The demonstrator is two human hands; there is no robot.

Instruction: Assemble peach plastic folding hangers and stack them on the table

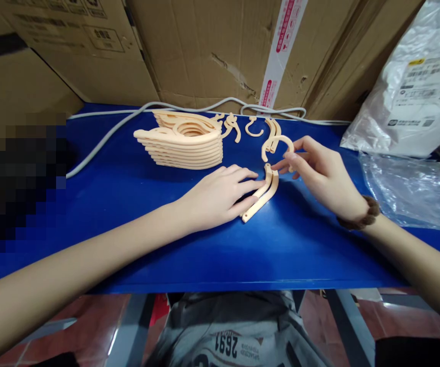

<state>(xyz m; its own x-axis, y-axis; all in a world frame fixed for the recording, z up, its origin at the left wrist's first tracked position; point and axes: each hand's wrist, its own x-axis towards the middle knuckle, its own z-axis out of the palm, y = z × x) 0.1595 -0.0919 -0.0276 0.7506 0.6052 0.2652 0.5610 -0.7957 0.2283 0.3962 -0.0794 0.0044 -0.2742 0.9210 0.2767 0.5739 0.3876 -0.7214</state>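
Note:
My right hand (315, 171) pinches a beige plastic hanger hook (283, 140) between thumb and fingers, its curve turned to the left. Below the hook, two curved hanger arms (263, 196) lie side by side on the blue tabletop. My left hand (225, 196) rests over their left edge, fingers stretched out and lightly touching them. Behind my left hand sits a stack of beige folding hangers (183, 145). Loose hooks (233, 126), a single hook (254, 127) and another pair of hanger arms (274, 133) lie further back.
A white cable (189, 108) runs along the back of the blue table (189, 265). Cardboard boxes (212, 46) stand behind it. At the right are a white labelled plastic parcel (411, 92) and crumpled clear plastic film (414, 188). A blurred dark area covers the far left.

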